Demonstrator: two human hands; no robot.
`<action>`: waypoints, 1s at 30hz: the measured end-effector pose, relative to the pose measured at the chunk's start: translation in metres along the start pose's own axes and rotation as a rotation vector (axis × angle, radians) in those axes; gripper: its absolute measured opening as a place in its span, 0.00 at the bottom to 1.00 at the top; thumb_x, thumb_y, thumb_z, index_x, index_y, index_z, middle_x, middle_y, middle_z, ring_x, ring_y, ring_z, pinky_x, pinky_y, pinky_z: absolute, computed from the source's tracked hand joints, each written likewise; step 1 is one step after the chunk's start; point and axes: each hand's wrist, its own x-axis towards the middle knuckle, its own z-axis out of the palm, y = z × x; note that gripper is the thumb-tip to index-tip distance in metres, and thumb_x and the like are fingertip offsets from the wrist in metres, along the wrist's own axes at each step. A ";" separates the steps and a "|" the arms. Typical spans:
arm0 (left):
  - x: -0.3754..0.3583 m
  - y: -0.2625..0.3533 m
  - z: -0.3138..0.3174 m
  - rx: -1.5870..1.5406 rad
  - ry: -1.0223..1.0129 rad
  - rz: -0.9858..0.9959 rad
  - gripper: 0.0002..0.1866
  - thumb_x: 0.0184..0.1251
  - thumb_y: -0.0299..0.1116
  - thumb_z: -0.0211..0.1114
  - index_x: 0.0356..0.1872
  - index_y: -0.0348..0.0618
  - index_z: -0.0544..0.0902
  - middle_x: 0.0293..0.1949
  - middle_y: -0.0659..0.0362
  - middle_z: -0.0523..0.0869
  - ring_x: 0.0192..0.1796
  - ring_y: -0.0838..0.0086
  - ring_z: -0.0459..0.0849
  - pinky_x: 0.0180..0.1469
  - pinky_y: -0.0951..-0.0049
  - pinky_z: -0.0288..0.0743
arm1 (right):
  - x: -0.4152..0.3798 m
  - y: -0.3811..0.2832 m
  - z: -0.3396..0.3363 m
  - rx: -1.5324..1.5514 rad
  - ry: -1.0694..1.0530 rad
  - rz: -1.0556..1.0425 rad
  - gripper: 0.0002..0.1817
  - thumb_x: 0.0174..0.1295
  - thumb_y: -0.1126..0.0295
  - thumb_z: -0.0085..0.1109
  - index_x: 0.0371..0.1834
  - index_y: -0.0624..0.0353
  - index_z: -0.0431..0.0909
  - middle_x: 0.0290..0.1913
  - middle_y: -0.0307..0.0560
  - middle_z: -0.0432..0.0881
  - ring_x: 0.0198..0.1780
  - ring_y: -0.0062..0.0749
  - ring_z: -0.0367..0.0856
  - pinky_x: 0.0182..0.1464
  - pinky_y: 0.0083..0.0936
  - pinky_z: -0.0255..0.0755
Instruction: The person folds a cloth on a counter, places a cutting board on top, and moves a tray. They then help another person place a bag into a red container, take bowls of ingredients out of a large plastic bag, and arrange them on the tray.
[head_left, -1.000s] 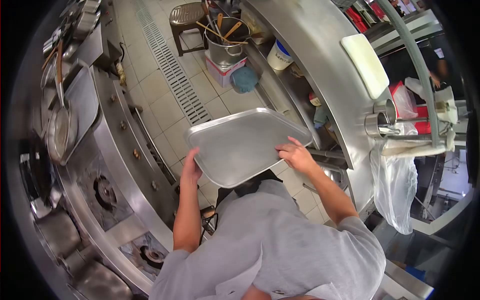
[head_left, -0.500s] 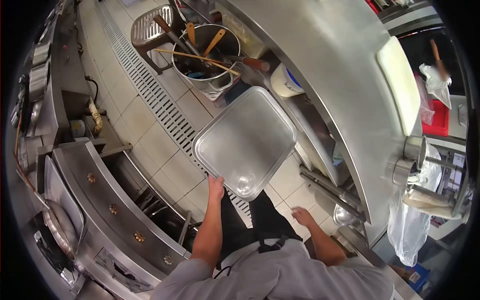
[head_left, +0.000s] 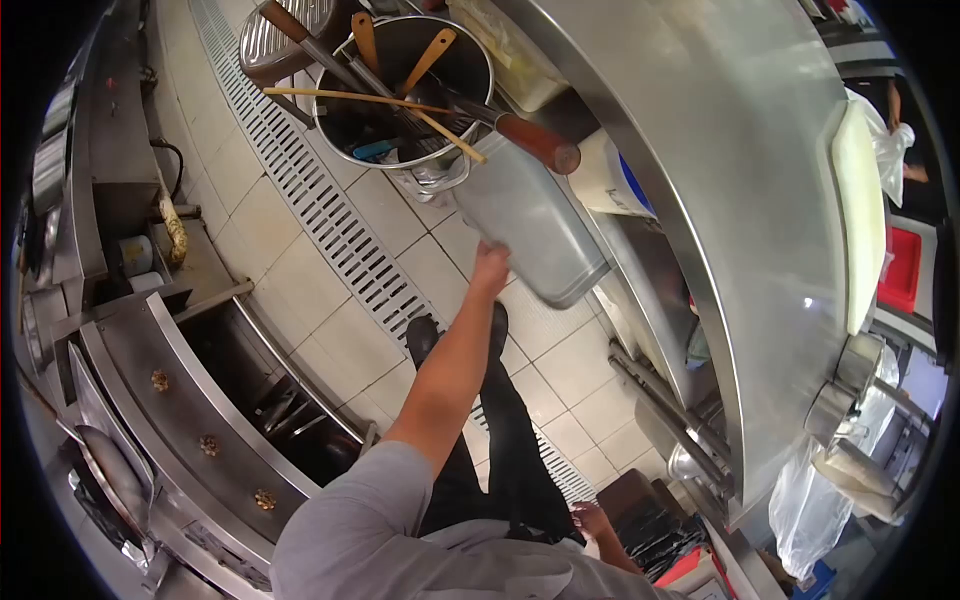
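Note:
My left hand (head_left: 490,268) grips the near-left edge of a grey metal tray (head_left: 535,225), with the arm stretched out in front of me. The tray is tilted and low, between the pot and the steel counter. Part of it lies behind the pot's handle and a wooden-handled tool. The large metal pot (head_left: 325,128) holds wooden-handled utensils and long wooden sticks. Down beside my right leg hangs my right hand (head_left: 590,520), loosely open, with nothing visible in it.
A steel counter (head_left: 690,130) curves along the right, with a white cutting board (head_left: 858,220) on it. A white tub (head_left: 605,175) sits below its edge. Left is the stove front with knobs (head_left: 208,446). A floor drain (head_left: 290,150) crosses the tiles. Another person's arm (head_left: 893,105) shows far right.
My left hand has carried the tray forward and lowered it beside the pot, tilting it. My right hand has drawn back towards my leg. The view has moved closer to the pot.

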 end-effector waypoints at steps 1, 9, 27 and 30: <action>0.009 0.001 0.024 -0.059 -0.020 0.040 0.22 0.54 0.23 0.54 0.54 0.37 0.69 0.46 0.56 0.77 0.46 0.69 0.76 0.45 0.63 0.73 | -0.010 -0.017 0.016 -0.059 0.046 0.045 0.20 0.62 0.73 0.48 0.58 0.58 0.64 0.39 0.53 0.80 0.40 0.34 0.79 0.36 0.31 0.72; 0.078 0.005 0.090 0.452 -0.051 -0.001 0.28 0.52 0.29 0.58 0.57 0.35 0.66 0.48 0.44 0.78 0.48 0.56 0.79 0.46 0.61 0.74 | -0.022 -0.004 0.041 -0.003 0.185 0.104 0.21 0.61 0.76 0.52 0.59 0.63 0.65 0.41 0.55 0.81 0.37 0.34 0.82 0.35 0.28 0.76; -0.041 0.123 -0.115 0.919 0.275 0.326 0.27 0.63 0.45 0.58 0.55 0.32 0.73 0.46 0.46 0.83 0.50 0.59 0.81 0.52 0.64 0.73 | -0.034 -0.195 0.109 -0.806 0.459 -0.851 0.17 0.60 0.62 0.53 0.44 0.64 0.77 0.39 0.59 0.82 0.45 0.48 0.81 0.48 0.37 0.73; -0.069 0.215 -0.068 0.663 0.269 0.302 0.28 0.64 0.50 0.57 0.52 0.32 0.76 0.41 0.50 0.84 0.42 0.67 0.81 0.43 0.70 0.74 | -0.136 -0.349 0.206 -0.876 0.496 -1.302 0.12 0.66 0.66 0.50 0.44 0.63 0.77 0.40 0.57 0.82 0.44 0.45 0.81 0.46 0.33 0.73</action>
